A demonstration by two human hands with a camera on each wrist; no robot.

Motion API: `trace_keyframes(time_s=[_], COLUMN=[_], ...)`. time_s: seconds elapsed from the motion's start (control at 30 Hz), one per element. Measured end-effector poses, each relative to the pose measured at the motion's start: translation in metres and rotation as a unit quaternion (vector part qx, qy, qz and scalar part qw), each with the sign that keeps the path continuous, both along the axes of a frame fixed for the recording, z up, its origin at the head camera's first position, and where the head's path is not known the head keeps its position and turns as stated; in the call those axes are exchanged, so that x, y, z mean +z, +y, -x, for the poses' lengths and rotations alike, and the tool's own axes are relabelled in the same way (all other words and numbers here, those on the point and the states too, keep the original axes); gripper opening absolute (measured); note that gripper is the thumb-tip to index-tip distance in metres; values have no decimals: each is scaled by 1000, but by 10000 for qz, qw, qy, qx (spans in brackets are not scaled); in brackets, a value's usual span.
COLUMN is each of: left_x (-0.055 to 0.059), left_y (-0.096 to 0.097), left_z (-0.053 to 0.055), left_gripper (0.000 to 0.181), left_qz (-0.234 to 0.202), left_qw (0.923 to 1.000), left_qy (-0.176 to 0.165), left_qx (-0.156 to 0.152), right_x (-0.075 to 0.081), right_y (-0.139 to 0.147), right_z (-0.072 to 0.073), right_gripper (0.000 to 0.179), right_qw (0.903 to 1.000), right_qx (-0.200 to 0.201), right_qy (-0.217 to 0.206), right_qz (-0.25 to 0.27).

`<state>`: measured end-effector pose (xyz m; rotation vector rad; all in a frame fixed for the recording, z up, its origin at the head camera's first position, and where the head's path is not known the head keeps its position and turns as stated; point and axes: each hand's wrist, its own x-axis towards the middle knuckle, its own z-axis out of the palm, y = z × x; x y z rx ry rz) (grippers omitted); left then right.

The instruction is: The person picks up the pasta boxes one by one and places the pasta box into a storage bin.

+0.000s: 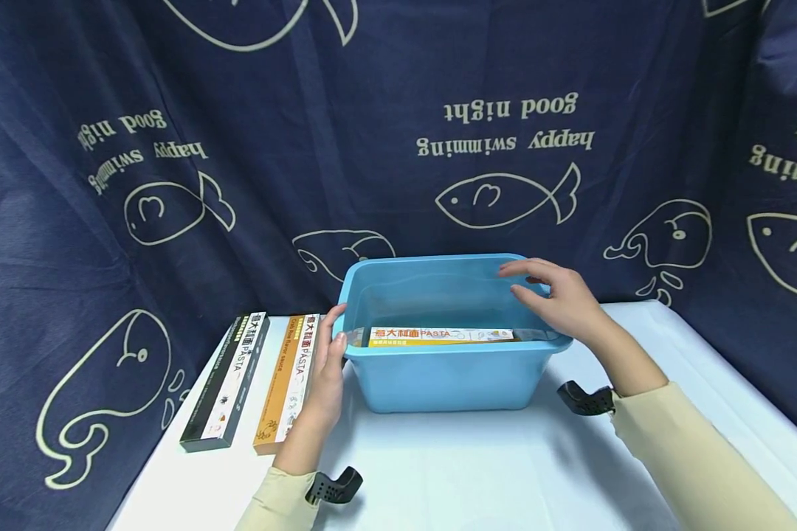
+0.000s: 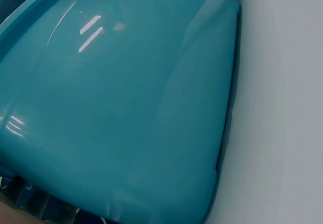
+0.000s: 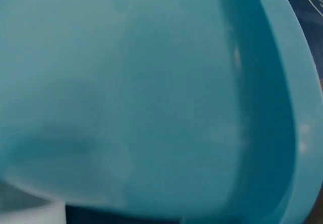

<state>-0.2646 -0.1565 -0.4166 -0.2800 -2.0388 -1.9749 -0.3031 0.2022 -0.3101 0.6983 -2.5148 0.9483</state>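
A light blue plastic bin (image 1: 445, 382) stands on the white table. Inside it, along the front wall, lies a pasta box (image 1: 441, 336) with a white and yellow side facing up; its lower part is hidden by the wall. My left hand (image 1: 325, 376) holds the bin's left rim, thumb and fingertips at the lip. Over the right end of the bin hovers my right hand (image 1: 558, 299), fingers loosely bent and nothing between them. Both wrist views are mostly filled by the bin's blue walls (image 2: 126, 98).
Left of the bin, two more pasta boxes lie side by side: a black and white one (image 1: 226, 383) and an orange and white one (image 1: 285, 380), partly covered by my left hand. Behind everything hangs a dark blue curtain (image 1: 372, 162) with fish drawings.
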Motion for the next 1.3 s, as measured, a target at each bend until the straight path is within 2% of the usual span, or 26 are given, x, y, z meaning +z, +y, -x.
trace_keyframes(time_s=[0.1,0.23,0.3,0.43,0.7,0.83,0.93,1.1,1.3], left_x=[0,2,2,4,5,4,2,-1,5], left_y=[0,0,0,0,-1,-1,-1,-2,-5], left_z=[1,1,1,2,1,-1,-2,-4,-5], left_gripper=[49,50,50,51,49,49,48,49,47], left_qz=[7,8,-7,-5,29,42,41,68,58], left_qw=[10000,10000,10000,10000,10000,10000,10000,9999,9997], left_qy=[-5,-9,-17,-2,12,-13,-19,-38,-184], left_qx=[23,54,61,73,79,49,62,127,-123], right_x=[-8,-21,-29,-47,-71,-78,-82,-86,-86], right_y=[8,14,16,15,9,7,6,6,6], right_z=[-4,-10,-13,-19,-25,-28,-30,-33,-36], right_gripper=[26,29,33,40,42,43,43,43,43], right_qw=[9982,9892,9827,9694,9269,9103,9072,9106,9057], right_qx=[-348,-735,-826,-746,-645,-672,-646,-559,-524], right_qy=[139,-60,-255,-609,-1254,-1339,-1371,-1428,-1450], right_qz=[458,1266,1639,2260,3479,3859,3924,3838,3949])
